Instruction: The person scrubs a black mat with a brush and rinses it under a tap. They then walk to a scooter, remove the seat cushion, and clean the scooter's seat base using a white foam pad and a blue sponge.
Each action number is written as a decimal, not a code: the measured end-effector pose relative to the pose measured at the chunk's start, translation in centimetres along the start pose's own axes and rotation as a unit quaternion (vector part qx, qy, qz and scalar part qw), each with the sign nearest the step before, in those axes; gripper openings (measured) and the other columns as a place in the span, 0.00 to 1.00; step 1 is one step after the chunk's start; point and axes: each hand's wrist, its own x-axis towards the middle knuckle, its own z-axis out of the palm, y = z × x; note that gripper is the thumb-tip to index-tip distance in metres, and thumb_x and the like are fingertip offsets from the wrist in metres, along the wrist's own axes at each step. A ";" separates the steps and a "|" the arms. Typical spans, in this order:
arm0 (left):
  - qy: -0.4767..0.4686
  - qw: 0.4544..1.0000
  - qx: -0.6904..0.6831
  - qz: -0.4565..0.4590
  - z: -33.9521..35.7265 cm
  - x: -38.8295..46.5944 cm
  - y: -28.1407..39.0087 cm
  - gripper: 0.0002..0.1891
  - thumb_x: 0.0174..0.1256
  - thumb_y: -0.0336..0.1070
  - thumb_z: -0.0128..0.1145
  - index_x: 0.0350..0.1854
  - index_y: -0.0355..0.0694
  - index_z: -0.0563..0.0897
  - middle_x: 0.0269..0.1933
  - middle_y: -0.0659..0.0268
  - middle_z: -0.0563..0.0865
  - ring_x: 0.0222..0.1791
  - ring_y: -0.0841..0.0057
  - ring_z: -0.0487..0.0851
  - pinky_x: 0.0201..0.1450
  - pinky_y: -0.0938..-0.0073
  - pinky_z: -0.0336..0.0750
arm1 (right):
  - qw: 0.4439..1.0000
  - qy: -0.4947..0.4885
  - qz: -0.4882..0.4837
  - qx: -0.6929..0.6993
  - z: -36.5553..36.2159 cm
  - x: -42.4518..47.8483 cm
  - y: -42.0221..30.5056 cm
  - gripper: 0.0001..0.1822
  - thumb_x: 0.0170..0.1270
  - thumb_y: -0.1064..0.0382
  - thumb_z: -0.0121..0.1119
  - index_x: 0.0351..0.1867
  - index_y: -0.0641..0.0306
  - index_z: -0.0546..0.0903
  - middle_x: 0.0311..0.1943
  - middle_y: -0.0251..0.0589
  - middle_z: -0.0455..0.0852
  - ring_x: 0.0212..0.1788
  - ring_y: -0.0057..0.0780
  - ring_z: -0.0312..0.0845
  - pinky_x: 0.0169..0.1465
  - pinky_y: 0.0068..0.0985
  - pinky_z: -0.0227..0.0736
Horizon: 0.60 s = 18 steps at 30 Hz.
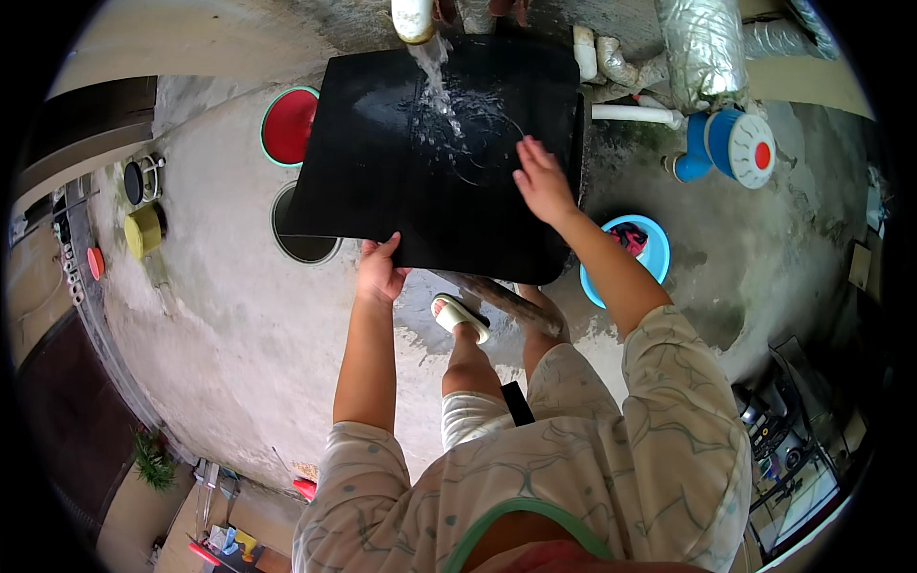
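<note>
A large black flat mat (458,208) with rounded corners spreads out in front of me, wet and shiny near its far side. Water (437,86) pours onto it from a white pipe (413,20) at the top. My left hand (383,268) grips the near edge, thumb on top and fingers underneath. My right hand (543,179) lies on or just over the wet surface at the right, fingers extended and slightly apart, holding nothing. What supports the mat is mostly hidden beneath it.
A red basin (286,127) and a round dark-filled container (308,247) stand left of the mat. A light-blue basin (659,251) holding cloth sits at the right, near a blue-and-white fixture (738,150). Foil-wrapped pipes (698,50) run at the upper right. A yellow stool (143,231) is farther left.
</note>
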 end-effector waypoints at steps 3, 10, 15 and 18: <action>-0.008 0.998 0.056 0.032 0.2 1.0 -1.5 0.20 0.63 0.19 0.51 0.54 0.50 0.72 0.50 0.65 0.80 0.47 0.69 0.82 0.41 0.69 0.83 | 0.977 -0.160 -0.138 0.019 2.4 2.1 -3.1 0.30 0.69 0.49 0.43 0.69 0.58 0.57 0.72 0.41 0.53 0.73 0.36 0.45 0.72 0.37 0.41; -0.039 0.996 -0.044 0.064 1.8 -0.8 -1.0 0.20 0.63 0.19 0.51 0.55 0.45 0.72 0.51 0.63 0.81 0.50 0.69 0.81 0.49 0.68 0.81 | 0.926 -0.221 -0.122 -0.281 3.0 10.6 1.0 0.32 0.71 0.41 0.29 0.72 0.51 0.50 0.74 0.28 0.42 0.75 0.24 0.32 0.74 0.39 0.25; -0.041 0.993 -0.079 0.081 0.6 -0.6 -1.0 0.19 0.63 0.19 0.50 0.56 0.42 0.72 0.52 0.62 0.81 0.51 0.70 0.81 0.51 0.69 0.80 | 0.926 -0.225 -0.051 -0.299 2.5 11.4 -1.0 0.32 0.70 0.41 0.33 0.72 0.51 0.53 0.74 0.26 0.44 0.75 0.22 0.35 0.74 0.39 0.27; -0.060 0.989 -0.094 0.093 1.3 -0.3 -0.5 0.18 0.63 0.19 0.50 0.55 0.41 0.73 0.52 0.62 0.81 0.50 0.70 0.81 0.51 0.69 0.80 | 0.911 -0.335 -0.124 -0.208 3.5 9.6 -0.4 0.31 0.71 0.42 0.31 0.71 0.50 0.54 0.74 0.26 0.45 0.75 0.22 0.35 0.74 0.38 0.25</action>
